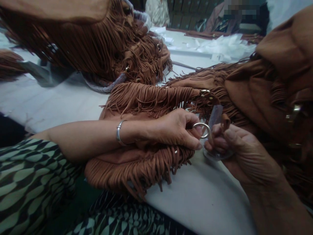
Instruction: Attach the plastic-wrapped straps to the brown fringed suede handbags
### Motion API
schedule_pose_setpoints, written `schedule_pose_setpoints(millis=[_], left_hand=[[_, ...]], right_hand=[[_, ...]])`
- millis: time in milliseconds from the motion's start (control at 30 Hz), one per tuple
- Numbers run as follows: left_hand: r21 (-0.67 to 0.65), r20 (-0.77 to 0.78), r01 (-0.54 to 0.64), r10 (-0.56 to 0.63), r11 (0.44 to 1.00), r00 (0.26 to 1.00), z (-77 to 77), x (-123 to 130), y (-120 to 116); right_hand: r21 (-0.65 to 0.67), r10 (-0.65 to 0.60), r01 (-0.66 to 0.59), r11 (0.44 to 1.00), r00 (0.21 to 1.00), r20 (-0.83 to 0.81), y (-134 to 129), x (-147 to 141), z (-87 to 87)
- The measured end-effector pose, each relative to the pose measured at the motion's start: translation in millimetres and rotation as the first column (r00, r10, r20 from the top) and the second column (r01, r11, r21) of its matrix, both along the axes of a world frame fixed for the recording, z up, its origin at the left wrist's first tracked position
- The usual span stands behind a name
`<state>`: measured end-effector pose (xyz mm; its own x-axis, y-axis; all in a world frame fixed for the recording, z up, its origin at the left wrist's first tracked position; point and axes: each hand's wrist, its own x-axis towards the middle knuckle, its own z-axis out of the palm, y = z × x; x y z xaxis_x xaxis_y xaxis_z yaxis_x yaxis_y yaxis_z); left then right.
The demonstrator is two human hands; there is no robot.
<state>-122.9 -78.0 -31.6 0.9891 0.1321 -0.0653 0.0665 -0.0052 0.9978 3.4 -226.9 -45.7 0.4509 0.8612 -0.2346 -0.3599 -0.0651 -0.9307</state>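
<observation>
A brown fringed bag [127, 156] lies on the table in front of me. My left hand [179, 129] is closed around a leather tab at its side, and a silver metal ring [207, 130] stands out from the fingers. Just to the right, my right hand [242, 147] is closed on a brown leather strap [225, 122]. Clear plastic film [216, 114] rises beside that strap and also shows below the fingers. Ring and right fingertips are very close; I cannot tell whether the strap passes through the ring.
Large piles of brown fringed bags stand at the back left [85, 45] and on the right [264, 85]. White wrapping scraps [220, 45] lie on the far part of the pale table [200, 195]. Two people [157, 13] are across the table.
</observation>
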Motion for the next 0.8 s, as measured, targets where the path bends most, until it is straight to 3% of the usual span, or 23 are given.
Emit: schedule_pose_setpoints(millis=[133, 367, 500, 633, 800], left_hand=[[0.048, 0.021, 0.011, -0.012, 0.999, 1.0, -1.1, 0, 0], [0.151, 0.066, 0.037, -0.047, 0.988, 0.997, -1.9, -2, -4], [0.205, 0.086, -0.004, -0.013, 0.979, 0.996, -4.2, -3, -7], [0.179, 0.039, -0.026, 0.019, 0.983, 0.999, -0.6, -4, -5], [0.194, -0.013, 0.163, -0.163, 0.968, 0.986, 9.0, -8, 2]], right_hand=[[-0.076, -0.025, 0.03, 0.997, 0.997, 0.068, 0, -1, 1.2], [0.0, -0.013, 0.013, 1.0, 0.99, 0.141, 3, -7, 1.4], [0.0, 0.027, -0.028, 1.0, 0.972, 0.232, 1, -10, 0.5], [0.016, -0.01, 0.006, 1.0, 0.949, 0.314, 0, -14, -3.8], [0.047, -0.071, 0.057, 0.997, 0.917, 0.392, 1, -22, -7.2]])
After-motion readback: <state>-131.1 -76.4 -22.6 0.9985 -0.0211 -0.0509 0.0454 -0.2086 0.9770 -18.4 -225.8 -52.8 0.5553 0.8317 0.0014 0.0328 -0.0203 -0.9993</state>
